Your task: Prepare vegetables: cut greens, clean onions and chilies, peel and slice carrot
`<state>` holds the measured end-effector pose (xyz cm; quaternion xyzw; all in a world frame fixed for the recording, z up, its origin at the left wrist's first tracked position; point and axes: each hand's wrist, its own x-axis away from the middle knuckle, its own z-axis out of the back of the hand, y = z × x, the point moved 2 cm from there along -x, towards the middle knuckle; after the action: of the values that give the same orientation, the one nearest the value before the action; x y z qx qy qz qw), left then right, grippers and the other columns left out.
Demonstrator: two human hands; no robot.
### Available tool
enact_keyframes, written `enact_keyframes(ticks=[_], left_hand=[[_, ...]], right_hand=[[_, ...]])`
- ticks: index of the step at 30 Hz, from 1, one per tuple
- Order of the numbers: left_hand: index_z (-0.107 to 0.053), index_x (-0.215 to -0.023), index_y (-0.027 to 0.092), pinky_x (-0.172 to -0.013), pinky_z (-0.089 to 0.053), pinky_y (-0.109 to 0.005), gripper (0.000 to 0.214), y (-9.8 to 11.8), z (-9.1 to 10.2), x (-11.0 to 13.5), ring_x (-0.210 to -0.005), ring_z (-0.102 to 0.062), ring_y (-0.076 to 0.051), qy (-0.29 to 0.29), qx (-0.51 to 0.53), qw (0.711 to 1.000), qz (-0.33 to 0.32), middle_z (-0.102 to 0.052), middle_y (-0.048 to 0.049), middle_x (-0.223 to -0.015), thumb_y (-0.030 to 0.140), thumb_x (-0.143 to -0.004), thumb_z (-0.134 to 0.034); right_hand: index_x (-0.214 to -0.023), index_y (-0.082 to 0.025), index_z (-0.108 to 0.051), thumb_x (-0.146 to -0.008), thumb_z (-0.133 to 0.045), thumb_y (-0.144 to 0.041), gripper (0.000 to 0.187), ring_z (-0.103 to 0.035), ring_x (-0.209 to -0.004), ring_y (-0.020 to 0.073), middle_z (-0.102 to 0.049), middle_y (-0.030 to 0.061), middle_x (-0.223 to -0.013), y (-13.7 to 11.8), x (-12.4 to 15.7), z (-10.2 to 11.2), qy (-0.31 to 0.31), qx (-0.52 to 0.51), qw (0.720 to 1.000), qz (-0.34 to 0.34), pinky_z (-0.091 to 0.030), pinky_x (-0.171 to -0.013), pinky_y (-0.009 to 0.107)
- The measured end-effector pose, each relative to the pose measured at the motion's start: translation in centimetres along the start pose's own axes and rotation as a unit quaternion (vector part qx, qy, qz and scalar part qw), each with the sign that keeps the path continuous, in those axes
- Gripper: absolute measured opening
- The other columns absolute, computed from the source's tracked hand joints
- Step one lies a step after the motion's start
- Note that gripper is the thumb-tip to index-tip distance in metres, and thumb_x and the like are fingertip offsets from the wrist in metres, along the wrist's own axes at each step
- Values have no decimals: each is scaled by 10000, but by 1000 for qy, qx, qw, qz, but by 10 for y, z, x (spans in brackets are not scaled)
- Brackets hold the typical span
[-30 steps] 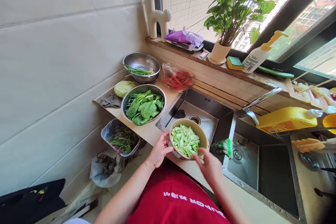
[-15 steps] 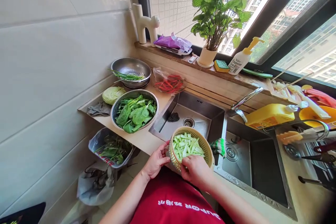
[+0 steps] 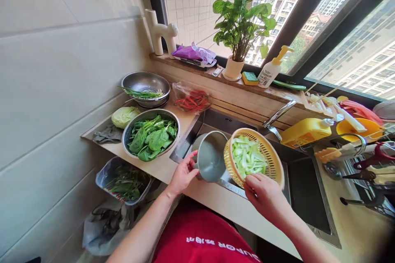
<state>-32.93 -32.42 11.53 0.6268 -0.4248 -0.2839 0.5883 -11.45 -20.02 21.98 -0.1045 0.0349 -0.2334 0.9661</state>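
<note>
Apron lettered "SUPOR", upside down; basket and bowl apart above it.
Right hand clamps the near rim of the yellow basket, full of cut green pieces, over the middle of the front edge of the sink; left hand pinches the left side of the grey bowl, nearer that edge's left corner. Half a second ago the basket covered the bowl. The pump bottle label is too small to read; the right fingertips are partly hidden.
</note>
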Motion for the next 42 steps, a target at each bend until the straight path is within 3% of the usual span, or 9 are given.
enact_keyframes(ticks=[4,9,13,19,24,29,35,39,42], left_hand=[[-619,-1113,266,-913,-342,-352,365,16,-20,-12,-842,-460,-213,-26,-163,980,-108,-478,-49,-775,214,-760,-542],[-625,-1087,266,-920,-305,-357,340,-6,-25,-12,-847,-456,-226,11,-160,977,-142,-479,-53,-761,178,-780,-511],[-610,-875,220,-789,-369,-321,197,-36,-24,10,-782,-466,-189,84,-119,983,-111,-507,-40,-800,117,-718,-550],[-405,-712,204,-631,-417,-284,314,-66,-27,50,-624,-504,-132,118,216,968,47,-505,38,-671,200,-602,-699],[-408,-684,196,-629,-412,-286,360,-80,-20,66,-609,-537,-141,119,264,956,53,-549,33,-644,258,-574,-745],[-402,-656,182,-587,-386,-233,377,-88,-13,68,-579,-486,-95,166,296,938,67,-492,63,-614,224,-544,-759],[-481,-808,167,-697,-457,-316,341,-82,8,86,-727,-570,-149,125,429,893,53,-570,1,-790,184,-569,-724],[-505,-937,178,-772,-454,-331,524,-89,23,94,-886,-584,-205,124,344,930,40,-601,-40,-930,175,-493,-784],[-518,-911,209,-681,-466,-303,474,-101,26,94,-773,-609,-192,134,260,951,98,-628,-8,-841,249,-515,-776]], right_hand=[[-582,-218,-419,-818,-407,-285,245,-453,-544,134,-515,9,-572,29,10,-5,61,2,996,-64,-290,-532,243],[-573,-228,-383,-782,-426,-406,278,-420,-454,130,-490,-5,-510,33,8,-34,98,-55,982,-154,-285,-476,242],[-553,-231,-343,-765,-422,-425,298,-381,-408,117,-433,-22,-449,-4,-18,-40,113,-125,974,-149,-271,-449,242],[-604,-219,-412,-771,-413,-317,194,-422,-457,127,-495,-4,-501,-77,-92,-47,116,-172,966,-152,-257,-476,246],[-656,-182,-500,-724,-429,-199,99,-471,-523,132,-582,33,-614,-119,-143,-104,56,-220,961,-159,-287,-503,234],[-708,-157,-542,-768,-472,-331,197,-532,-588,162,-617,66,-676,-122,-151,-146,-17,-253,943,-214,-337,-540,241],[-707,-188,-532,-867,-267,-326,338,-524,-615,157,-594,32,-671,-136,-136,-129,-72,-294,952,-51,-360,-572,244],[-737,-185,-590,-842,-355,-232,262,-557,-667,150,-626,29,-699,-210,-146,-141,-222,-217,946,94,-367,-594,233],[-844,-177,-628,-862,-370,-250,269,-596,-739,159,-659,62,-814,-271,-165,-163,-287,-159,937,120,-396,-619,239]])
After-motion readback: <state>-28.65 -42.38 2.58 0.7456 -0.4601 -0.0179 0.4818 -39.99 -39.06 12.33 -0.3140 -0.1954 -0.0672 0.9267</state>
